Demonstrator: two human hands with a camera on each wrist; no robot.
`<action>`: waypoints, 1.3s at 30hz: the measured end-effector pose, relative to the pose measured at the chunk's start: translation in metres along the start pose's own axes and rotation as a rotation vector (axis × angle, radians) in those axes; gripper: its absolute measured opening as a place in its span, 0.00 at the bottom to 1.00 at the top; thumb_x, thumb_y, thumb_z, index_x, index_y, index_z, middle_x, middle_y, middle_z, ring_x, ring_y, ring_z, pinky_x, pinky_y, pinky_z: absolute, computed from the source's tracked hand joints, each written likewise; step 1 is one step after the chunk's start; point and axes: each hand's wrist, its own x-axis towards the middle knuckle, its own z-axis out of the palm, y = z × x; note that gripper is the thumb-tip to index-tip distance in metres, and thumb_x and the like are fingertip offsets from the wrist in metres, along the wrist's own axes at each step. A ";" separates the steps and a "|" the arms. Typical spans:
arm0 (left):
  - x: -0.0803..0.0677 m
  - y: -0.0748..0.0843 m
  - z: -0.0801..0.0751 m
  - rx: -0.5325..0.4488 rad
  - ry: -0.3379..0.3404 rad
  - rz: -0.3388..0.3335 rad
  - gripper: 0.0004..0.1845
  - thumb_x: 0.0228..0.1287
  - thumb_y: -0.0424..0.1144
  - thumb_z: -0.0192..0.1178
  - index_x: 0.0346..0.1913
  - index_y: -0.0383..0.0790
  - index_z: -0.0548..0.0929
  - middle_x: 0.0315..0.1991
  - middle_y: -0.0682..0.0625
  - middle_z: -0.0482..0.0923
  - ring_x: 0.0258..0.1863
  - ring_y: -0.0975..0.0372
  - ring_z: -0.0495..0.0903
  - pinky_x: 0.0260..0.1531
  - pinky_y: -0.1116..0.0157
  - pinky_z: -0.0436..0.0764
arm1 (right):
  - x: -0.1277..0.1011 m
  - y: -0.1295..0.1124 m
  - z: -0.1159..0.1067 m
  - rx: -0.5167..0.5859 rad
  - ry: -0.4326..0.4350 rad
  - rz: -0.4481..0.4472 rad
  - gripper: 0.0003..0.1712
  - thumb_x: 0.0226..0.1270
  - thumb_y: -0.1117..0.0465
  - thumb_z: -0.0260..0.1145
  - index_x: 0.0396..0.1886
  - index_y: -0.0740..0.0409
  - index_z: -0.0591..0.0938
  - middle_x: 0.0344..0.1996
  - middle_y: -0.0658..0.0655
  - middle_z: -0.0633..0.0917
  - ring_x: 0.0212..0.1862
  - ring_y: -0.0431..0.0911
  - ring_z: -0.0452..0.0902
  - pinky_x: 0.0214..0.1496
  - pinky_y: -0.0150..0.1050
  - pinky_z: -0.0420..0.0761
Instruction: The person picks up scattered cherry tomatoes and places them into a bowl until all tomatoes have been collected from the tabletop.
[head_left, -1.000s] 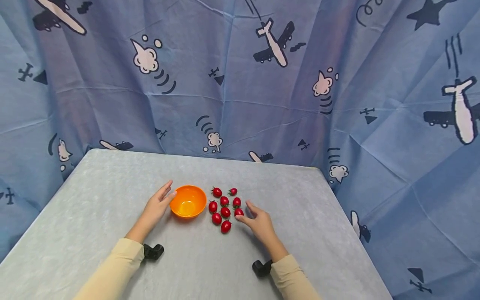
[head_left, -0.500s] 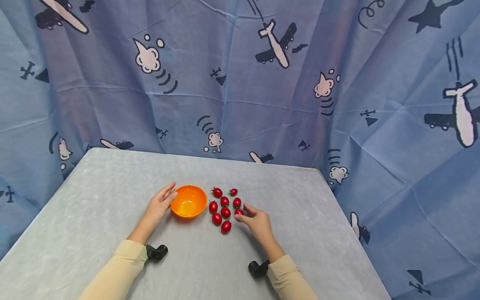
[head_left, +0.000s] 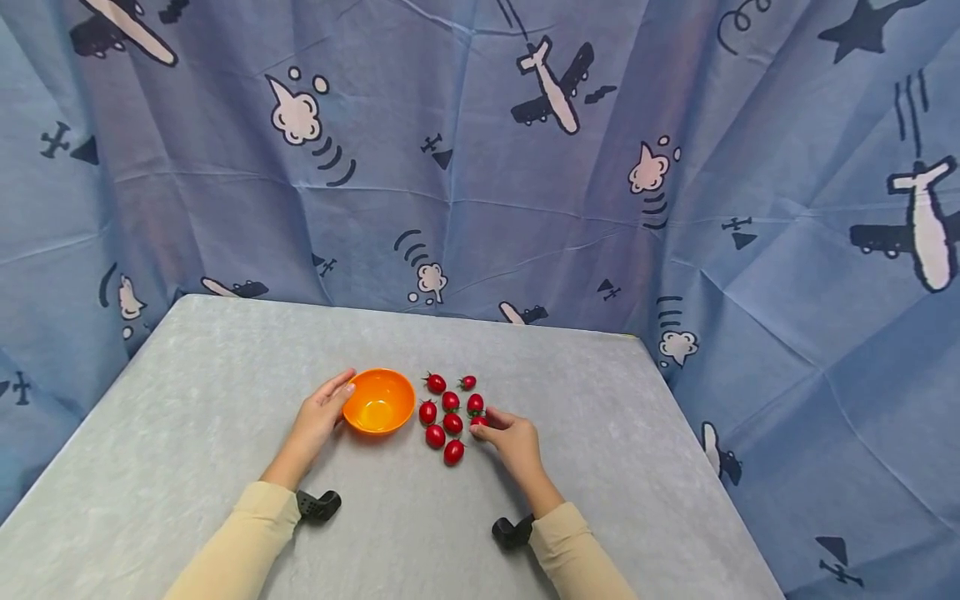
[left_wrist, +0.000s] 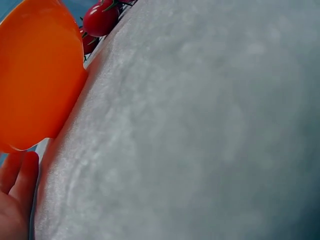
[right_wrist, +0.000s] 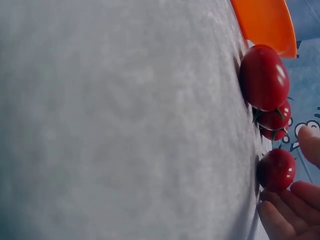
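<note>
Your right hand (head_left: pixel 512 439) has slid in from the side since a second ago, and its grip now closes thumb and fingertips on the small red cherry tomato (head_left: pixel 477 422) at the near right edge of the cluster. Your left hand (head_left: pixel 321 416) lies open, fingers straight against the rim of the shallow orange plastic bowl (head_left: pixel 378 402) on the grey cloth-covered worktop (head_left: pixel 210 400). Pinch lightly, lift straight up so neighbouring tomatoes (head_left: pixel 444 416) stay put, and steady the bowl.
</note>
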 end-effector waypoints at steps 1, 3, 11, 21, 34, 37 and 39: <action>0.000 0.000 0.000 -0.012 0.000 -0.004 0.31 0.76 0.53 0.52 0.76 0.45 0.64 0.76 0.49 0.63 0.53 0.83 0.72 0.49 0.84 0.74 | 0.000 0.000 0.000 0.007 0.004 0.000 0.30 0.54 0.57 0.79 0.57 0.65 0.83 0.52 0.64 0.86 0.60 0.55 0.80 0.57 0.47 0.83; 0.000 -0.002 0.000 -0.030 0.000 -0.010 0.31 0.76 0.52 0.51 0.76 0.45 0.63 0.76 0.49 0.62 0.51 0.85 0.71 0.49 0.84 0.74 | 0.000 0.001 0.002 0.010 0.009 0.000 0.29 0.54 0.58 0.79 0.56 0.65 0.84 0.52 0.64 0.87 0.60 0.54 0.80 0.56 0.47 0.83; 0.000 -0.004 -0.001 -0.045 0.005 -0.029 0.30 0.77 0.51 0.49 0.76 0.45 0.63 0.76 0.48 0.62 0.55 0.81 0.71 0.49 0.85 0.74 | 0.000 0.001 0.007 -0.001 0.029 -0.007 0.27 0.53 0.61 0.79 0.53 0.65 0.85 0.50 0.64 0.87 0.58 0.55 0.81 0.51 0.44 0.86; 0.004 -0.008 -0.001 -0.054 0.016 -0.044 0.30 0.77 0.50 0.49 0.76 0.43 0.64 0.76 0.46 0.63 0.54 0.80 0.72 0.48 0.85 0.75 | 0.002 0.000 0.011 -0.030 0.038 -0.016 0.24 0.53 0.64 0.78 0.52 0.65 0.86 0.50 0.64 0.88 0.57 0.56 0.81 0.46 0.41 0.87; 0.006 -0.007 0.003 -0.052 0.037 -0.051 0.27 0.78 0.47 0.49 0.74 0.39 0.67 0.74 0.44 0.66 0.55 0.77 0.73 0.48 0.86 0.73 | 0.002 0.000 0.008 -0.053 0.052 -0.008 0.22 0.54 0.64 0.78 0.50 0.62 0.88 0.48 0.62 0.89 0.56 0.55 0.82 0.45 0.40 0.87; 0.005 -0.006 0.004 -0.046 0.034 -0.048 0.27 0.79 0.47 0.47 0.74 0.38 0.66 0.74 0.43 0.65 0.52 0.80 0.73 0.48 0.86 0.73 | 0.001 -0.001 0.005 -0.062 0.071 -0.018 0.21 0.54 0.63 0.78 0.49 0.62 0.88 0.46 0.62 0.89 0.56 0.55 0.82 0.46 0.42 0.87; 0.003 -0.005 0.003 -0.043 0.036 -0.048 0.27 0.79 0.47 0.47 0.74 0.38 0.66 0.74 0.43 0.65 0.50 0.82 0.72 0.48 0.86 0.72 | 0.000 -0.002 0.004 -0.060 0.082 -0.019 0.20 0.54 0.61 0.78 0.48 0.61 0.89 0.46 0.62 0.89 0.56 0.55 0.82 0.46 0.43 0.87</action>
